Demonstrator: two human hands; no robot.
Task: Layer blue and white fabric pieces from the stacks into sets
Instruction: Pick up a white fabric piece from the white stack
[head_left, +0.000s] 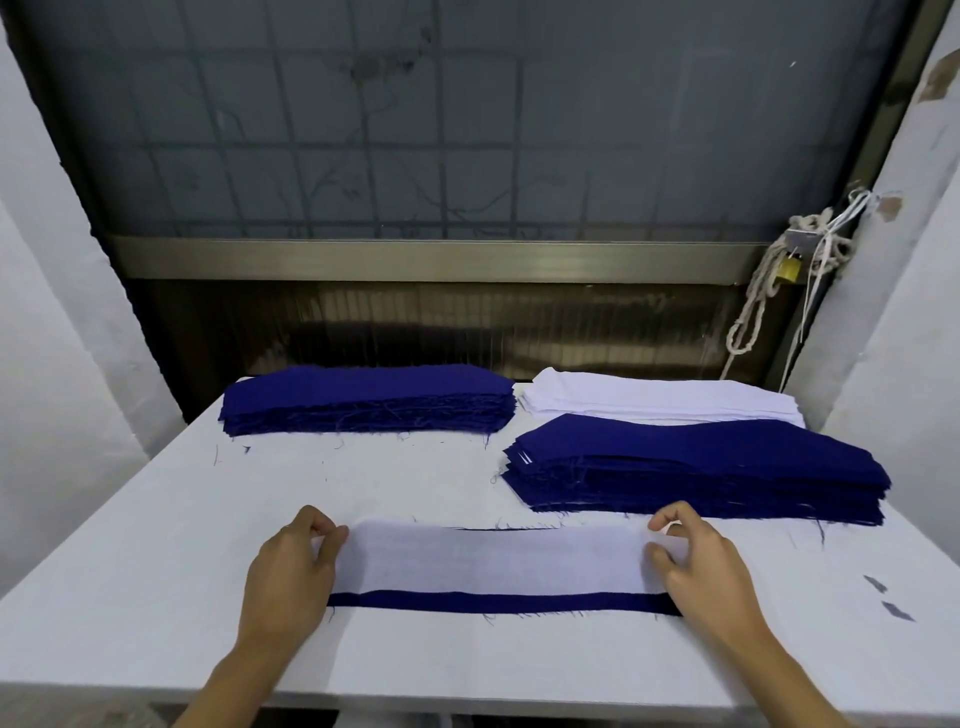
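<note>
The left hand and right hand fingers pinch 2 ends of the white piece atop the blue piece.

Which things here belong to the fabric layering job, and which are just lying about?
Job: white piece, blue piece beneath it, left blue stack, right blue stack, white stack, left hand, right hand.
Lying about: padlock, rope, dark scraps.

Layered set front, left stack behind, right stack before rear stack
</note>
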